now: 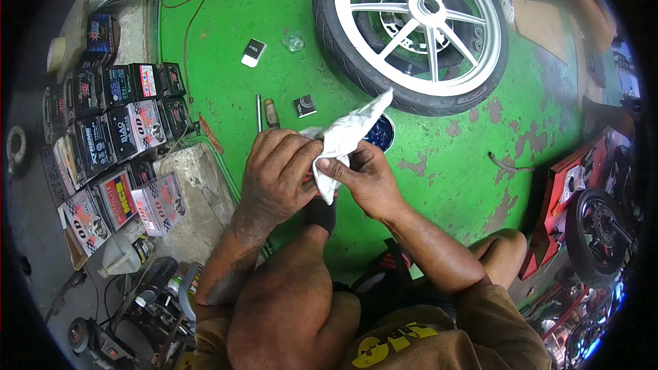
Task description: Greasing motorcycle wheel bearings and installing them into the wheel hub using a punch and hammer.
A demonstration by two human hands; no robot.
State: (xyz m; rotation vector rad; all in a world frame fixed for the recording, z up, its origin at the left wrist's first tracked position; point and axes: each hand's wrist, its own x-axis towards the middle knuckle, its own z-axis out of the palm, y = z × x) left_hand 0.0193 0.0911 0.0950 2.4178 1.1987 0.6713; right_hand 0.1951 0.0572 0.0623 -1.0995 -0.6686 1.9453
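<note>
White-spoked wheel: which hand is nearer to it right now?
Right. In the head view, the right hand is below the white-spoked wheel and slightly to its left, pinching the white cloth; the left hand is farther left, across that cloth.

On the green painted floor [226, 34], the white spoked wheel with black rubber tyre [417, 8] lies ahead of the crumpled white cloth [351, 130]. Black boxy batteries [92, 142] stand stacked left; a round blue tub [375, 136], seemingly, sits partly behind the cloth.
</note>
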